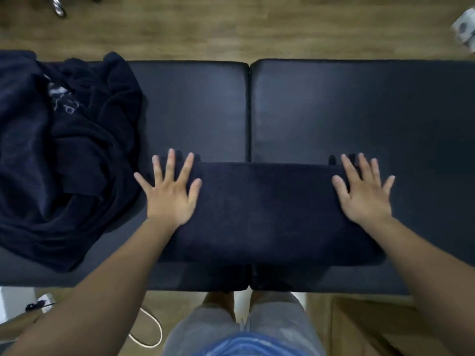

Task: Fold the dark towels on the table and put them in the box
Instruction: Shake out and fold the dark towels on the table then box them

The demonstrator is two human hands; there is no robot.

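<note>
While left hand (171,194) and right hand (365,195) lie spread flat on the folded towel (264,211) | seems soft, floppy; hold both ends.

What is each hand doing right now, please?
Left hand: open, fingers spread, pressing flat on the folded towel.
Right hand: open, fingers spread, pressing flat on the same towel.
</note>
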